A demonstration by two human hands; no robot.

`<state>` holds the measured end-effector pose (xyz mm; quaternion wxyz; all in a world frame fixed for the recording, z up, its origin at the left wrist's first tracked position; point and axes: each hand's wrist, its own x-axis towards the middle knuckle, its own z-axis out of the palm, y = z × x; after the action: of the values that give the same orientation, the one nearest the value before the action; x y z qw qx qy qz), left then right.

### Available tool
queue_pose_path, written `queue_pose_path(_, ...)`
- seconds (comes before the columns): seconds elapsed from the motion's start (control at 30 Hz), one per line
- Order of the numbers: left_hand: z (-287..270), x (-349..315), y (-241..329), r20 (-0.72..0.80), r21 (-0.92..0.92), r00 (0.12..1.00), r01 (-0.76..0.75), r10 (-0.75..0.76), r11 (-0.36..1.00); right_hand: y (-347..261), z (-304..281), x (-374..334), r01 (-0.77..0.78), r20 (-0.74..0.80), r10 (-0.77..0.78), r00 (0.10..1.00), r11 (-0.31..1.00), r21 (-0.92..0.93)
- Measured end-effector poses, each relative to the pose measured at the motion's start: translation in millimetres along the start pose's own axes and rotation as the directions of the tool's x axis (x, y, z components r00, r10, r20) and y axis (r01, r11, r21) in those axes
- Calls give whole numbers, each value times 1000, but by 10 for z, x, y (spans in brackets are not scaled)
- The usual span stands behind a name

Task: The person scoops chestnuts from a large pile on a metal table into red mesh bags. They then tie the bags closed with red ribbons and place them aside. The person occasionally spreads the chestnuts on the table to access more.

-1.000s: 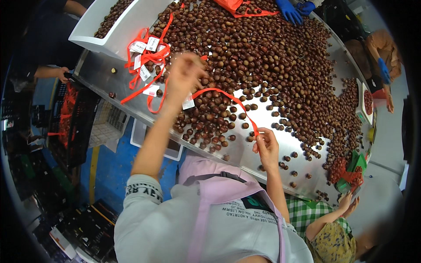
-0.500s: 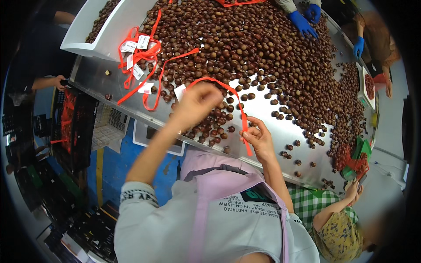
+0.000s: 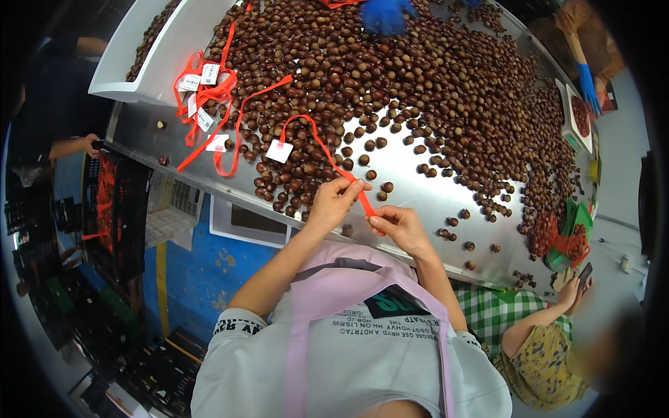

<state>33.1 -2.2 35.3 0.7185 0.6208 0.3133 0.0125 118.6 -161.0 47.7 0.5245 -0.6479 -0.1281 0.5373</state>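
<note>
A flat, collapsed red mesh bag [image 3: 322, 144] with a white tag [image 3: 279, 151] stretches from the nuts toward my body. My left hand [image 3: 336, 200] pinches it near its lower part. Close by, my right hand [image 3: 402, 228] pinches its lower end between thumb and fingertips. Whether the bag's mouth is parted cannot be made out. Round brown nuts [image 3: 300, 177], loose on the metal table [image 3: 418, 202], lie just beyond my hands. To the left, several more tagged red mesh bags [image 3: 221, 90] lie in a tangle on the nuts and table.
A white bin [image 3: 157, 76] of nuts stands at the far left. Blue-gloved hands of co-workers [image 3: 385, 17] reach in at the far side. At right are filled red-and-green net bags [image 3: 568, 240], a white scale [image 3: 577, 122] and a seated person holding a phone [image 3: 584, 275]. Black crates [image 3: 115, 223] stand left.
My left hand has come down and right from over the nuts to grip the bag beside my right hand. The right hand has shifted slightly down and left, holding on. A blue-gloved hand has moved left.
</note>
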Motion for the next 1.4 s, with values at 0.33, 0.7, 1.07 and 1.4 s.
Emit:
queue_pose_path(0.33,115,-195,-81,74,67,997,24,-29,997,10,70,-27,119,-205,-153,967,979,-167)
queue_pose_path(0.7,145,-211,-148,-47,159,997,-51,60,986,56,-259,127,204,-281,-349,894,875,-439)
queue_pose_path(1.07,127,-240,-231,-22,32,1000,18,-17,999,-111,-1498,1039,-73,-252,-748,614,264,-962)
queue_pose_path(1.4,103,-162,-370,-4,-13,997,76,-76,997,-295,-628,974,179,-176,-278,944,883,-435)
